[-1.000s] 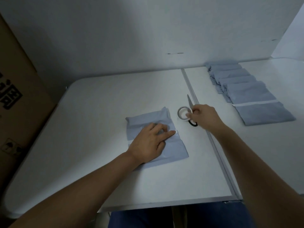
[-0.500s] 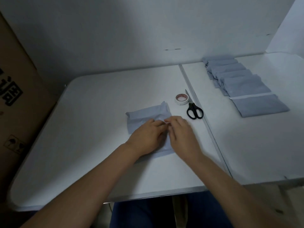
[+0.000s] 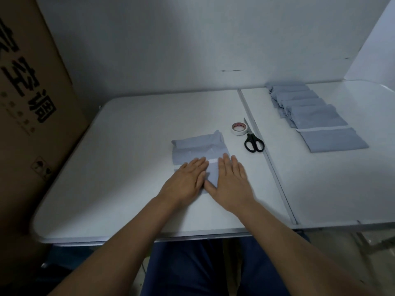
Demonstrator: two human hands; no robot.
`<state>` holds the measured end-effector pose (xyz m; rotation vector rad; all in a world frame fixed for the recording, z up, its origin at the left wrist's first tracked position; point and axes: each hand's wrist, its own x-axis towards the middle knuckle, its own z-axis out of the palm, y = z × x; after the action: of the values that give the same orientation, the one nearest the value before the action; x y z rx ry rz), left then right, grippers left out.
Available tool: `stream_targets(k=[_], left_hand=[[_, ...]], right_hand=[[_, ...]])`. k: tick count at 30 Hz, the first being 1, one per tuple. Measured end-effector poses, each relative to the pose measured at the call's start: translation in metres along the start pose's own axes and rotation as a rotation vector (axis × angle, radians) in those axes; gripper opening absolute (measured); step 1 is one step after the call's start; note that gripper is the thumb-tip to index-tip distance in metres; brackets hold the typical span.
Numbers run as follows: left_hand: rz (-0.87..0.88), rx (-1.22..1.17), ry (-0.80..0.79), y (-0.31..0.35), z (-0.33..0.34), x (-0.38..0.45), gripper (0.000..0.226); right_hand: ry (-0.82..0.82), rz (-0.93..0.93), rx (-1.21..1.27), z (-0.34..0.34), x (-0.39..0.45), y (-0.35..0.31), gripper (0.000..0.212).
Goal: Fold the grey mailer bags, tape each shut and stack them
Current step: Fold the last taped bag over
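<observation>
A folded grey mailer bag (image 3: 197, 149) lies flat in the middle of the white table (image 3: 128, 167), with a strip of white tape (image 3: 212, 161) across its fold. My left hand (image 3: 186, 180) and my right hand (image 3: 229, 180) both rest palm down on the bag's near half, fingers spread, holding nothing. The white tape roll (image 3: 239, 128) and black-handled scissors (image 3: 252, 139) lie just beyond the bag to the right. A row of folded, taped grey bags (image 3: 316, 118) overlaps on the right table half.
A tall cardboard box (image 3: 27, 116) stands against the table's left edge. A metal seam (image 3: 265, 154) runs between the two table halves. A white wall (image 3: 192, 50) backs the table. My blue-clad legs show below the front edge.
My right hand let go of the tape roll and scissors and came back to the bag. Both hands moved from pinching at the tape to pressing flat on the bag.
</observation>
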<state>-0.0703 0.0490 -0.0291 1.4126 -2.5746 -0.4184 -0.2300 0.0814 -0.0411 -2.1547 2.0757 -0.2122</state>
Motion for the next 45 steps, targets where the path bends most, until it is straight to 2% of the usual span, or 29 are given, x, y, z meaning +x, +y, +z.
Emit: stream_targets(k=[4,8,11,14,17,19,22,23,24,25,32,35,37,39,41,43,45], left_hand=[[-0.004,0.016,-0.015,-0.006,-0.002,-0.006,0.051],[-0.04,0.086,0.042,-0.034,-0.002,-0.029,0.067],[-0.117,0.074,0.052,-0.052,-0.008,-0.048,0.059],[-0.16,0.093,0.065,-0.065,-0.016,-0.063,0.06],[-0.231,0.078,0.058,-0.067,-0.033,-0.069,0.051],[-0.359,-0.144,0.174,-0.058,-0.044,-0.065,0.046],[-0.664,-0.938,0.319,-0.039,-0.056,-0.049,0.024],[-0.739,-1.193,0.322,-0.031,-0.06,-0.044,0.012],[-0.793,-1.355,0.304,-0.025,-0.064,-0.039,0.01],[-0.833,-1.403,0.273,-0.021,-0.066,-0.035,0.013],[-0.89,-1.149,0.132,-0.015,-0.069,-0.017,0.022],[-0.852,-0.896,0.031,-0.01,-0.07,-0.01,0.03],[-0.805,-0.823,0.003,-0.006,-0.069,-0.004,0.021],[-0.802,-0.895,0.022,-0.004,-0.068,0.0,0.012],[-0.845,-1.09,0.079,-0.008,-0.067,0.001,0.01],[-0.877,-1.362,0.119,-0.013,-0.064,0.001,0.005],[-0.893,-1.532,0.128,-0.018,-0.061,0.0,0.005]], right_hand=[[-0.023,0.037,0.013,-0.001,0.0,0.001,0.111],[-0.029,0.059,0.023,0.001,0.0,0.001,0.108],[-0.051,0.06,0.026,-0.001,0.0,0.001,0.098],[-0.074,0.049,0.023,-0.005,0.0,0.002,0.098],[-0.093,0.038,0.03,-0.008,0.001,0.005,0.097],[-0.096,0.04,0.036,-0.008,0.001,0.006,0.097],[-0.067,0.046,0.032,-0.005,0.001,0.005,0.098],[-0.065,0.047,0.032,-0.005,0.002,0.005,0.098],[-0.069,0.048,0.033,-0.005,0.002,0.005,0.098],[-0.071,0.049,0.031,-0.005,0.002,0.005,0.098],[-0.062,0.041,0.026,-0.004,0.001,0.005,0.096],[-0.065,0.046,0.026,-0.004,0.001,0.005,0.095],[-0.071,0.041,0.053,-0.004,0.001,0.006,0.091],[-0.042,0.009,0.226,-0.011,0.003,0.008,0.083],[0.07,0.029,0.552,-0.024,0.004,0.015,0.069],[0.228,0.174,0.779,-0.036,0.006,0.028,0.05],[0.251,0.396,1.001,-0.044,0.01,0.044,0.028]])
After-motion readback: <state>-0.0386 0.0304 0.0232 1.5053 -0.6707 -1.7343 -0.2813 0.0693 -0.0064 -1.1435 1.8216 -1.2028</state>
